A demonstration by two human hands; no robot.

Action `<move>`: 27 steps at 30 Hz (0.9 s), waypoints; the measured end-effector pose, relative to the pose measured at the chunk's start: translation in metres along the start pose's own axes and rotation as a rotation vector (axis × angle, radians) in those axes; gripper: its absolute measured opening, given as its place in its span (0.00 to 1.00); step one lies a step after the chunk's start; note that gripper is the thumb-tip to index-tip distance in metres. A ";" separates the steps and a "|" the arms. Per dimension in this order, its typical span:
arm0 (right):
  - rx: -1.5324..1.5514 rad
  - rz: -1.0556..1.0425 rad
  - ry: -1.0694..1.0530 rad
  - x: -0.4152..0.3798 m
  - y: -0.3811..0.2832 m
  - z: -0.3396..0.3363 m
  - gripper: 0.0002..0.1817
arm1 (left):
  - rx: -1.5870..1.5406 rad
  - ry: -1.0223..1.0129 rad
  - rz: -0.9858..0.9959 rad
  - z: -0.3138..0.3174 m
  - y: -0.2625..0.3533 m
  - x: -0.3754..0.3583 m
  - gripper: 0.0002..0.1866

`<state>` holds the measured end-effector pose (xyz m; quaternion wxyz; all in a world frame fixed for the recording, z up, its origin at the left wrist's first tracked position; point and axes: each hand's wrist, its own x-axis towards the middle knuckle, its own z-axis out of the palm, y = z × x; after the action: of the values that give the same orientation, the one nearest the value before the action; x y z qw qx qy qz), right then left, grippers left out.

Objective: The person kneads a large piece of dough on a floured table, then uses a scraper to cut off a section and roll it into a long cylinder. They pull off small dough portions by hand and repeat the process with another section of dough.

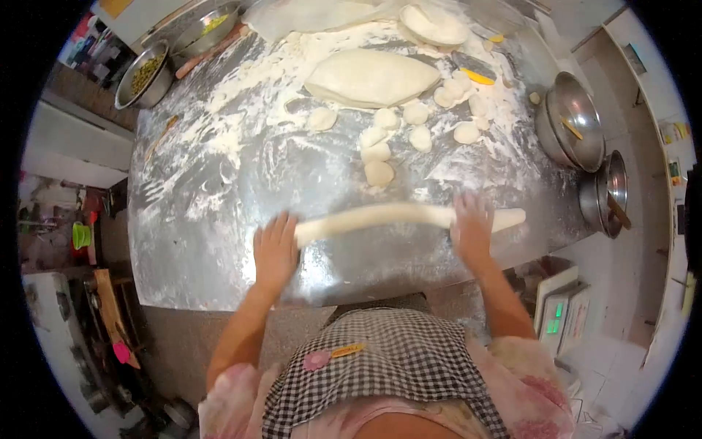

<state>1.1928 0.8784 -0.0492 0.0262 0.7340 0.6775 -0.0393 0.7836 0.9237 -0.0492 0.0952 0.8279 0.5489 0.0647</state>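
A long rope of pale dough [380,214] lies across the near part of the floured metal table. My left hand [276,247] rests flat over its left end, fingers stretched forward. Toward the right end, my right hand [472,227] lies over the rope, palm down and slightly blurred, with the dough's tip showing beyond it. Both hands press on the rope without wrapping round it. Farther back are several small dough pieces [379,173] and a large oval mass of dough [371,77].
Dry flour covers much of the metal table [190,256]. Bowls with green filling [148,73] stand at the back left, near a rolling pin [212,51]. Metal bowls [585,110] line the right edge. A yellow-handled tool [477,76] lies behind the pieces. A lit scale [559,314] stands below right.
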 end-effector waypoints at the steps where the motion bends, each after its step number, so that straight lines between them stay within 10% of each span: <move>1: 0.008 -0.025 -0.014 -0.036 -0.001 -0.004 0.34 | 0.026 -0.005 -0.046 0.002 0.005 -0.032 0.28; 5: 0.006 0.008 -0.169 -0.092 0.009 -0.006 0.36 | 0.064 0.008 -0.190 0.012 0.012 -0.088 0.35; 12: -0.086 0.274 0.127 0.067 0.052 0.012 0.34 | 0.188 0.148 -0.564 0.021 -0.055 0.064 0.36; 21: 0.116 0.030 0.075 0.022 0.078 0.007 0.34 | 0.279 0.136 -0.379 0.020 -0.065 -0.013 0.29; 27: 0.119 -0.127 0.028 -0.073 -0.014 0.027 0.37 | 0.020 -0.044 -0.260 -0.001 0.042 -0.051 0.35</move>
<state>1.1726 0.8047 -0.0688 -0.0298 0.6905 0.7193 -0.0708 0.8016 0.8607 -0.0391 0.1064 0.7518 0.6501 0.0283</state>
